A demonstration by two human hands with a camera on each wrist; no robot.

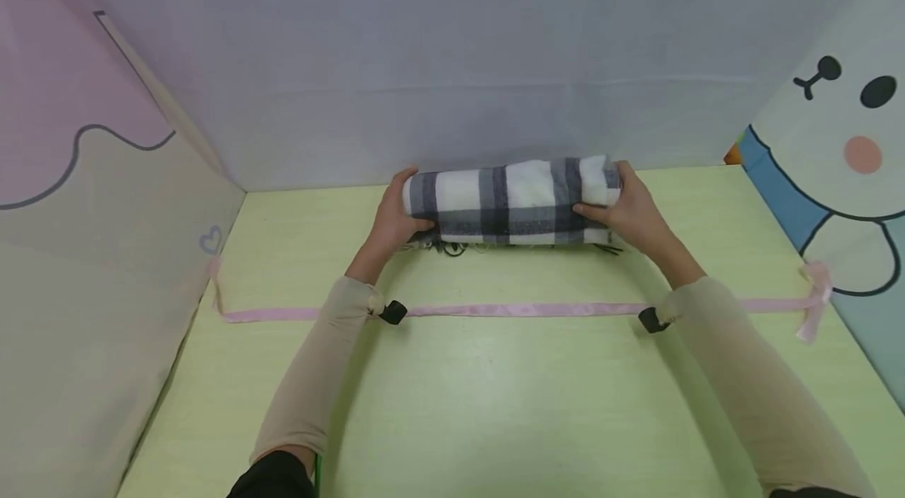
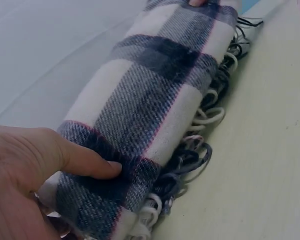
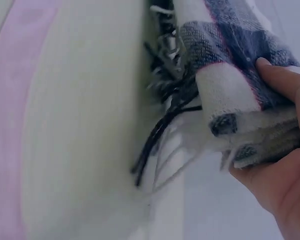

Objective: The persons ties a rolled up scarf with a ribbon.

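A rolled plaid scarf [image 1: 511,200] lies crosswise at the far side of the tabletop [image 1: 495,404], close to the back wall [image 1: 452,50]. The left hand [image 1: 396,219] grips the roll's left end, thumb pressed onto the near face and fingers curled around behind. The right hand [image 1: 632,207] cups the right end the same way, thumb on the fabric, palm closing off the layered edge. The fringe [image 2: 190,155] hangs out along the near underside and rests on the surface.

The rolling looks all but finished: the cloth is a tight cylinder, with both hands steadying it. Any further move would need even pressure at both ends, so the layers do not telescope or loosen, and some care with the loose tassels.

The tabletop is pale yellow-green. A pink ribbon [image 1: 523,310] runs across it from left to right, nearer than the roll, tied in a bow [image 1: 813,298] at the right. Cartoon-printed panels [image 1: 848,152] enclose the sides.
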